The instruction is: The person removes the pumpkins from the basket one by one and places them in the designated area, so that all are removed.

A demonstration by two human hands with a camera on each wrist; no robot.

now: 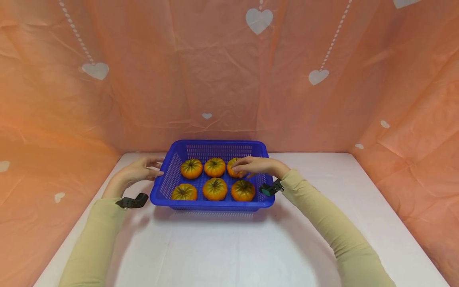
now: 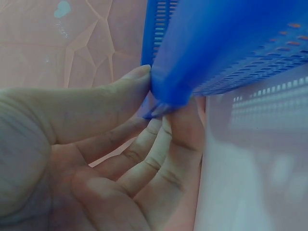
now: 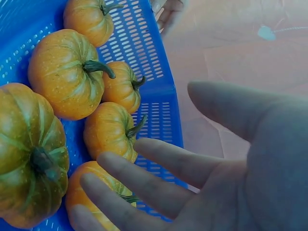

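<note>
A blue plastic basket (image 1: 211,204) with slotted walls stands on the white table. Small orange-green pumpkins lie inside it in two rows of three, among them a front middle one (image 1: 215,189). At the basket's left side my left hand (image 1: 138,170) pinches the rim, thumb on the outer edge and fingers beneath, as the left wrist view shows. Over the right part of the basket, my right hand (image 1: 263,165) hovers palm down. Its loosely extended fingers partly cover the back right pumpkin (image 1: 231,164); in the right wrist view they are spread, gripping nothing.
Orange cloth with white hearts (image 1: 222,99) hangs behind the table and along both sides. White table surface (image 1: 215,251) extends in front of the basket. Both forearms wear beige sleeves (image 1: 322,219) and dark wrist devices (image 1: 134,201).
</note>
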